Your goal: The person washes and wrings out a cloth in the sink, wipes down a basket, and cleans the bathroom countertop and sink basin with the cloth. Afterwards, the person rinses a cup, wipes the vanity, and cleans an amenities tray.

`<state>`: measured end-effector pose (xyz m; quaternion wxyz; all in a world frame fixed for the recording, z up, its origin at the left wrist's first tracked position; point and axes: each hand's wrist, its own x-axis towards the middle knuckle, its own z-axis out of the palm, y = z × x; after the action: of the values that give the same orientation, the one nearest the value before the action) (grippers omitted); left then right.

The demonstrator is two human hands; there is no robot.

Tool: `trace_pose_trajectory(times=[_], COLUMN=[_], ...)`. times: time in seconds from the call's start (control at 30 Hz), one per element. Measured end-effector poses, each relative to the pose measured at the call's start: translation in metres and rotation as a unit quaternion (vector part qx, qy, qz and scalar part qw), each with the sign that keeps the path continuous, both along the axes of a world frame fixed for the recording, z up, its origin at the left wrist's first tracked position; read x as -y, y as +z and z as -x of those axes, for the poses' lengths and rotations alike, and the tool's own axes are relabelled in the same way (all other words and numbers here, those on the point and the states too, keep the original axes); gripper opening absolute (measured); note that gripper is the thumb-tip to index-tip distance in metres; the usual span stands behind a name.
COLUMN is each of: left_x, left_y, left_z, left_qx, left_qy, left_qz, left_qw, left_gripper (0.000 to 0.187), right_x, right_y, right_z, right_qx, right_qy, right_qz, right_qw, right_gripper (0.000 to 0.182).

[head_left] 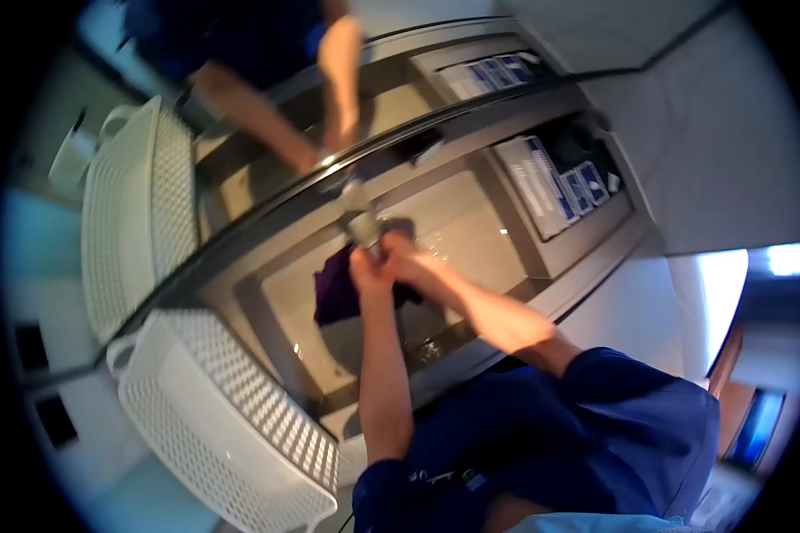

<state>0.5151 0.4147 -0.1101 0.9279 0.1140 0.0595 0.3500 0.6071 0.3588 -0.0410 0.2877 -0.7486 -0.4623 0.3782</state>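
Observation:
Both hands are together under the tap (359,218), over the sink basin (471,209). A dark purple cloth (335,291) spreads out below and to the left of them, with a little of it showing to the right. My left hand (372,269) is closed on the cloth near its top. Beside it, touching, my right hand (402,256) is also closed on the cloth. Blur softens the fingers, and the bunched part between the hands is hidden. Small bright glints, perhaps water, show on the basin floor.
A white perforated plastic basket (227,426) stands left of the sink. On the right, a tray recess (551,226) holds several blue-and-white packets (587,188). A mirror (267,98) behind the tap reflects my arms, the basket and the packets.

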Motion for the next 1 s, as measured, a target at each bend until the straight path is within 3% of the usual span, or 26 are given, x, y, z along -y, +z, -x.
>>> trace_pose_trajectory(times=[0.03,0.07,0.1,0.17,0.2,0.27,0.33,0.37,0.4,0.43,0.47,0.5,0.53,0.57,0.6,0.63,0.67,0.7,0.73,0.77,0.83,0.9,0.93,0.97,1.0], left_x=[-0.005,-0.009,-0.003,-0.001,0.001,0.005,-0.007,-0.011,-0.008,0.000,0.010,0.019,0.030,0.037,0.037,0.035,0.034,0.030,0.021,0.016,0.011,-0.004,-0.019,-0.029,-0.031], left_y=[0.009,-0.015,0.030,0.034,0.035,0.020,-0.004,-0.013,-0.013,-0.008,-0.008,-0.011,-0.013,-0.015,-0.009,0.006,0.014,0.007,-0.006,-0.014,0.003,0.014,0.004,-0.006,0.020], left_z=[0.004,0.006,0.001,-0.010,-0.012,-0.019,-0.001,0.013,0.025,0.035,0.044,0.056,0.060,0.063,0.062,0.056,0.053,0.057,0.064,0.067,0.075,0.088,0.102,0.114,0.110], left_qx=[0.022,-0.301,-0.288,-0.427,-0.431,-0.504,-0.507,-0.511,-0.574,-0.658,-0.744,-0.821,-0.852,-0.880,-0.881,-0.819,-0.656,-0.655,-0.628,-0.596,-0.564,-0.590,-0.606,-0.611,-0.559], left_qy=[-0.055,0.061,0.066,0.052,0.048,0.139,0.104,0.074,0.109,0.202,0.286,0.287,0.297,0.304,0.300,0.260,0.190,0.188,0.202,0.217,0.247,0.326,0.377,0.419,0.413], left_qz=[-0.047,0.014,0.149,0.071,0.067,-0.106,-0.151,-0.194,-0.267,-0.344,-0.341,-0.360,-0.312,-0.262,-0.265,-0.036,0.200,0.201,0.152,0.105,0.064,-0.028,-0.137,-0.245,-0.165], left_qw=[0.997,0.951,0.943,0.900,0.898,0.846,0.842,0.834,0.766,0.639,0.498,0.338,0.297,0.254,0.253,0.510,0.703,0.704,0.736,0.766,0.785,0.738,0.688,0.626,0.700], left_gripper=[0.043,0.044,0.036,0.028,0.028,0.022,0.020,0.019,0.020,0.028,0.037,0.048,0.050,0.052,0.052,0.050,0.049,0.049,0.045,0.041,0.040,0.037,0.035,0.034,0.030], right_x=[-0.009,-0.022,-0.032,-0.042,-0.043,-0.045,-0.040,-0.037,-0.034,-0.030,-0.025,-0.021,-0.031,-0.032,-0.033,-0.033,-0.027,-0.021,-0.011,-0.001,0.021,0.032,0.037,0.039,0.041], right_y=[-0.043,-0.056,-0.058,-0.062,-0.065,-0.067,-0.066,-0.057,-0.030,-0.034,-0.046,-0.066,-0.116,-0.117,-0.112,-0.110,-0.121,-0.133,-0.105,-0.076,-0.028,-0.034,-0.034,-0.056,-0.076], right_z=[0.019,0.030,0.035,0.040,0.037,0.031,0.025,0.020,0.017,0.020,0.028,0.036,0.040,0.038,0.032,0.029,0.030,0.025,0.010,-0.006,-0.020,-0.041,-0.051,-0.060,-0.061], right_qx=[-0.013,-0.062,-0.092,-0.111,-0.110,-0.089,-0.015,0.033,0.073,0.071,0.164,0.255,0.192,0.189,0.136,0.084,0.045,0.047,-0.186,-0.406,-0.374,-0.408,-0.359,-0.280,-0.052], right_qy=[-0.079,-0.114,-0.128,-0.145,-0.153,-0.175,-0.191,-0.173,-0.072,-0.077,-0.070,-0.063,-0.055,-0.058,-0.027,0.004,-0.106,-0.107,-0.161,-0.204,-0.298,-0.365,-0.382,-0.369,-0.287], right_qz=[-0.096,-0.096,-0.084,-0.062,-0.054,-0.052,-0.032,0.033,0.190,0.189,0.129,0.070,0.014,0.017,0.044,0.071,-0.071,-0.069,-0.002,0.064,-0.010,-0.012,-0.002,-0.028,-0.027], right_qw=[0.992,0.987,0.984,0.981,0.981,0.979,0.981,0.984,0.977,0.976,0.975,0.962,0.980,0.980,0.989,0.994,0.991,0.991,0.969,0.888,0.878,0.837,0.852,0.886,0.956], right_gripper=[0.036,0.038,0.041,0.046,0.049,0.055,0.060,0.063,0.064,0.064,0.065,0.065,0.054,0.054,0.046,0.039,0.029,0.029,0.028,0.027,0.025,0.026,0.030,0.030,0.033])
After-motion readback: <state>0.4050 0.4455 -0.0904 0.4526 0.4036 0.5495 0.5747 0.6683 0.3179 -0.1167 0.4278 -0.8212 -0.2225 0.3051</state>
